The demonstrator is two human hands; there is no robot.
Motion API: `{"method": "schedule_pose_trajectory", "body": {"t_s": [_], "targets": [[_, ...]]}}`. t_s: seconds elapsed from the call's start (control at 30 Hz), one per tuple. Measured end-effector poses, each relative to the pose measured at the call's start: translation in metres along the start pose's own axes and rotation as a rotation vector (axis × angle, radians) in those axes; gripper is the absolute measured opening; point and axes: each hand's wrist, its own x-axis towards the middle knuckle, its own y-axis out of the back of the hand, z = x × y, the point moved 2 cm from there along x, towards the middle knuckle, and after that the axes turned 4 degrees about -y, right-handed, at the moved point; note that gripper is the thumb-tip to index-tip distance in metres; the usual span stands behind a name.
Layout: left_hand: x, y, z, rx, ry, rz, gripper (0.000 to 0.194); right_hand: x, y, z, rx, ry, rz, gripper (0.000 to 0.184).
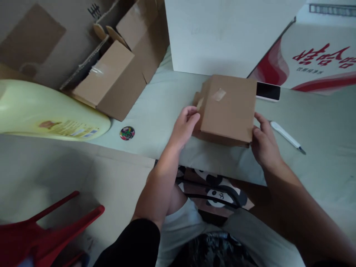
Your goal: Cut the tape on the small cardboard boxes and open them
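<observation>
A small brown cardboard box [229,109] with a piece of clear tape on top rests on the pale green cloth of the table. My left hand [185,124] is at its left side, thumb and fingers closed at the side flap. My right hand [265,142] grips the lower right side, its fingers partly hidden by the box. Just right of that hand lies a slim white pen-like tool [287,137] with a dark tip. Behind the box's right edge a phone-like dark rectangle with a white rim [268,91] is partly covered.
More cardboard boxes [111,74] stand at the back left, beside a large yellow bottle [52,111]. A round colourful disc [127,133] lies near the front edge. White cartons [222,33] rise behind. A red chair [50,233] is at lower left.
</observation>
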Motion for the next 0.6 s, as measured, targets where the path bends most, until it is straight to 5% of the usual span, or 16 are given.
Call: {"method": "schedule_pose_trajectory", "body": {"t_s": [0.1,0.23,0.33,0.6], "targets": [[-0.001,-0.002,-0.002,-0.07,0.03,-0.116,0.042,0.002,-0.013,-0.007,0.063,-0.015,-0.184,0.086],[0.001,0.006,-0.003,-0.127,0.091,-0.048,0.057,0.002,-0.023,-0.01,0.023,0.014,-0.383,0.135],[0.001,0.012,-0.003,-0.16,0.138,-0.066,0.051,0.002,-0.02,-0.007,-0.074,0.056,-0.282,0.143],[0.004,0.013,-0.016,-0.212,-0.013,0.019,0.058,-0.016,-0.005,-0.008,-0.182,0.042,0.063,0.118]]}}
